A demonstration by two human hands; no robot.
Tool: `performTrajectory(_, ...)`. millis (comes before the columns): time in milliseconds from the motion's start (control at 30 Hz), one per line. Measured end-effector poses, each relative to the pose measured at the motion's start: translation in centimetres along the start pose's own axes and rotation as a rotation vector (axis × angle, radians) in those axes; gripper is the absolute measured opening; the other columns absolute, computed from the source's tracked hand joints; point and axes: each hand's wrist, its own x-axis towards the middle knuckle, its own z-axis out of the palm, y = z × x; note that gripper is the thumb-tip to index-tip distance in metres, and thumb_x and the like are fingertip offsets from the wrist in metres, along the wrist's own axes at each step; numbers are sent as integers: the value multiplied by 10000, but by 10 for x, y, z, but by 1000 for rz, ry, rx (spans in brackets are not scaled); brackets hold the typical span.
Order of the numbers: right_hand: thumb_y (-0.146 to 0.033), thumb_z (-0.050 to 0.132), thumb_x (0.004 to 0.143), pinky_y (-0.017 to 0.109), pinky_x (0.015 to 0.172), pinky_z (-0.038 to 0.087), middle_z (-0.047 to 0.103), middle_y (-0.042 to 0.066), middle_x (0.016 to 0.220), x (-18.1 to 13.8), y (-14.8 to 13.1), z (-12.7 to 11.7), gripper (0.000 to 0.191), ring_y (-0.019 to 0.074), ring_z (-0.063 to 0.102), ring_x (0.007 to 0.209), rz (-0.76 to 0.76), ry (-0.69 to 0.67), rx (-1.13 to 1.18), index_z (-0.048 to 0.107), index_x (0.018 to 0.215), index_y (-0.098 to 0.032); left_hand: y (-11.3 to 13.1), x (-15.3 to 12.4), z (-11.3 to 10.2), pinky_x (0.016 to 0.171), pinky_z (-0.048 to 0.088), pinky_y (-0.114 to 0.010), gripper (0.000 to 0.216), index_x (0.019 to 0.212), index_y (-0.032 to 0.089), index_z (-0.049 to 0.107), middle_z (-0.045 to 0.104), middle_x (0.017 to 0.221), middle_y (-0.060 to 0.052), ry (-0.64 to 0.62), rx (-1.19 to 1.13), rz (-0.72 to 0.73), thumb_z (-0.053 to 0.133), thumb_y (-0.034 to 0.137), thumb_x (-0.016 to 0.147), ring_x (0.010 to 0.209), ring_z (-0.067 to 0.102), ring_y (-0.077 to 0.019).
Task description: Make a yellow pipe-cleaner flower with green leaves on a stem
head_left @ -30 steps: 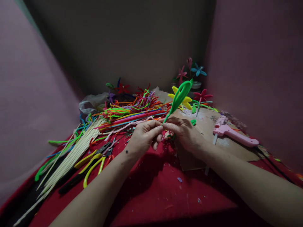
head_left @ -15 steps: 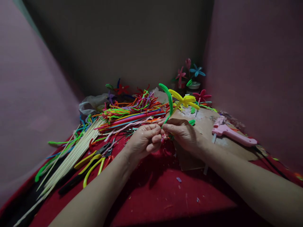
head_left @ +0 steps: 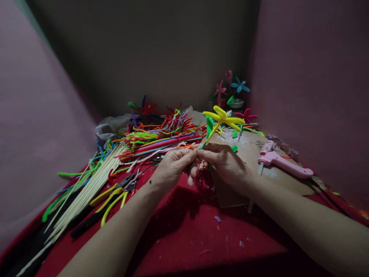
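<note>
A yellow pipe-cleaner flower [head_left: 220, 117] stands tilted above my hands, its stem running down to my fingertips. Beside that stem is a green pipe-cleaner leaf [head_left: 209, 127], its lower end wound or pressed against the stem. My left hand [head_left: 179, 163] pinches the stem from the left, thumb and forefinger together. From the other side my right hand [head_left: 220, 157] pinches the same stem, its fingers meeting the left ones. The stem's lower part is hidden behind the fingers.
A pink glue gun [head_left: 281, 159] lies on a cardboard sheet [head_left: 248, 148] at right. Wooden sticks [head_left: 92, 182], yellow-handled pliers [head_left: 112, 194] and a heap of coloured pipe cleaners [head_left: 161, 132] cover the left. Finished flowers [head_left: 239, 86] stand behind, over the red cloth [head_left: 184, 238].
The flower has turned in my fingers, and its petals now face differently. The green leaf, which curved high on the left, now appears shorter and close against the flower's stem.
</note>
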Motion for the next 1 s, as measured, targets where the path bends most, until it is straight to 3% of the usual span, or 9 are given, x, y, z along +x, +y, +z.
performTrajectory(67,-348,645,732,277,575,359,581,10,651,0,3,-1,193,125,490,607,73,18,-13,649,693,-159,6,2,-4,446,391,-194,287,753,125,581,580,556,14,145,209,59,585,411,782,424,513,-75)
performTrajectory(167,-361,668,707,267,522,290,521,-15,579,-2,7,1,205,100,404,536,157,24,-79,657,694,-157,10,3,-7,511,404,-197,265,763,137,575,579,625,26,281,283,103,654,386,716,507,510,-73)
performTrajectory(367,-333,679,654,263,499,220,454,-42,524,-10,6,15,189,80,324,499,247,-19,-115,637,624,-151,5,1,-3,559,356,-196,264,653,133,542,511,628,39,188,173,62,723,324,628,582,457,-71)
performTrajectory(567,-306,684,631,258,471,213,475,-36,526,-10,11,16,143,80,322,471,325,-32,-72,653,669,-171,9,-3,0,525,317,-208,254,598,127,545,471,587,35,240,267,64,713,314,635,552,409,-72)
performTrajectory(733,-264,717,614,252,502,278,514,-44,523,-9,6,18,103,81,366,490,252,-87,-15,677,658,-179,11,-5,-2,537,345,-227,218,617,125,587,507,616,7,191,322,48,664,318,680,575,440,-97)
performTrajectory(1000,-325,705,669,269,574,351,446,-57,451,-11,-4,22,171,101,374,508,138,-148,-168,654,554,-210,13,-5,-12,485,302,-207,228,589,133,579,443,540,31,25,351,51,637,319,708,511,381,-74)
